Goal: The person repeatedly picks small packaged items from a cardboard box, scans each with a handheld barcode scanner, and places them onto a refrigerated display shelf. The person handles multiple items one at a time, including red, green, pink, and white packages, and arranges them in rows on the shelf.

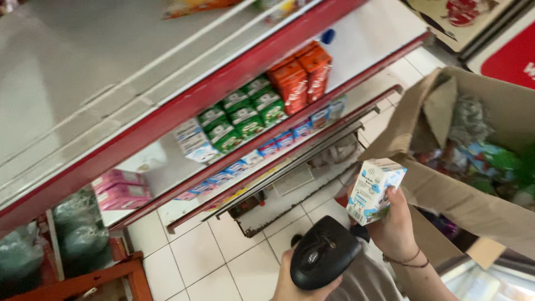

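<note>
A: What do I have in hand?

B: One small white-and-blue drink carton (374, 190), held above the tiled floor (195, 251); my right hand (394, 226) has its fingers clamped round its lower end; my left hand (290, 281) grips one black barcode scanner (323, 253), just beside and below the carton.

A: And around them?

B: One open cardboard box (446, 189) to the right, touching nothing I hold, filled with wrapped goods too blurred to count; on the red-edged shelf (223, 83), six green cartons (245, 114), two orange cartons (301, 75), two pink boxes (120, 189).
</note>
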